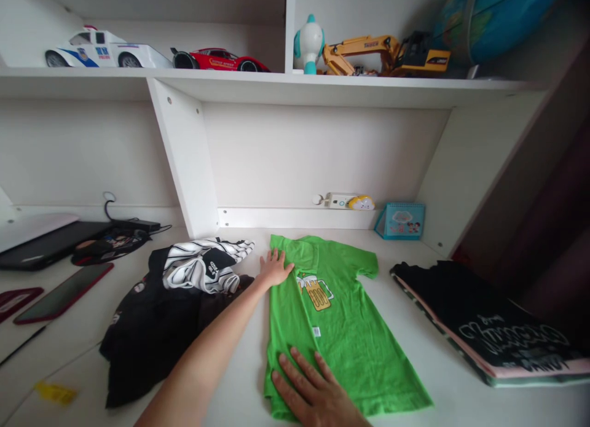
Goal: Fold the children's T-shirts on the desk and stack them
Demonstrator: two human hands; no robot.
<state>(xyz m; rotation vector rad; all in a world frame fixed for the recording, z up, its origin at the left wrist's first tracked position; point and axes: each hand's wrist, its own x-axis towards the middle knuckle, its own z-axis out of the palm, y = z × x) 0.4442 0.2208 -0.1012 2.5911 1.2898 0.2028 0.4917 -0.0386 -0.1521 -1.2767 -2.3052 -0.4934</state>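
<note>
A green T-shirt (350, 335) with a beer-mug print lies flat on the white desk (249, 378), its collar towards the back. My left hand (273, 268) reaches out, open, fingers flat on the shirt's left shoulder edge. My right hand (313, 393) lies open, fingers spread, pressing on the shirt's lower left hem. Left of the shirt is a heap of dark clothes (152, 329) with a black-and-white striped garment (203, 264) on top; my left forearm passes over its edge.
A stack of folded clothes (483, 322), black on top, sits at the right. A red phone (64, 292), a laptop (41, 242) and cables lie at the left. A power strip (341, 201) and small blue box (400, 221) stand at the back. Toy cars and an excavator (387, 53) occupy the shelf above.
</note>
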